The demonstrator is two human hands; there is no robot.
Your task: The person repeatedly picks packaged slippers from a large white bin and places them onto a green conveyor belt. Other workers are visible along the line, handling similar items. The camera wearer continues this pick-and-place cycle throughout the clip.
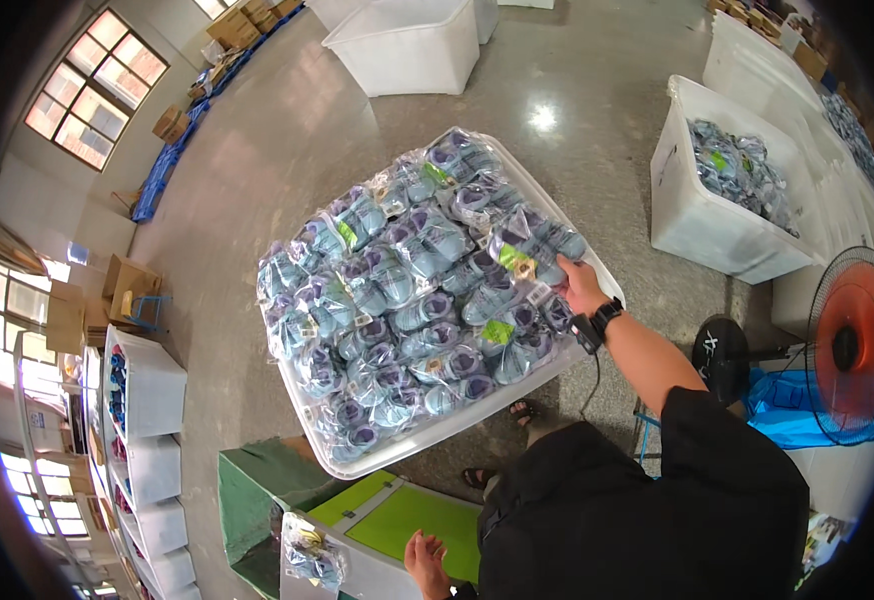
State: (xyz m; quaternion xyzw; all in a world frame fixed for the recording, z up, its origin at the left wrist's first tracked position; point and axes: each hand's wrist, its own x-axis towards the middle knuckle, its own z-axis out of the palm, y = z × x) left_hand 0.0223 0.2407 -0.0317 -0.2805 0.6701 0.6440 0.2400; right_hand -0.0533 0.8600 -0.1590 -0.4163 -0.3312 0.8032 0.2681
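Note:
A large white bin (547,195) stands before me, heaped with grey-blue shoes (427,240) in clear plastic bags, some carrying bright green labels. At its right side my right hand (579,287) is closed on the near end of a bagged pair of shoes (532,243) lying on top of the heap. A dark band with a small device and a cable sits on that wrist. Low in the view, my left hand (425,562) is empty, its fingers loosely curled and a little apart. Left of it, another bagged pair of shoes (314,556) rests on a white surface.
A bright green panel (417,520) and a dark green box (257,510) lie between me and the bin. An orange fan (845,345) stands at right, below another white bin (692,215) of bagged goods. White bins (152,390) line the left; another (407,50) stands far ahead.

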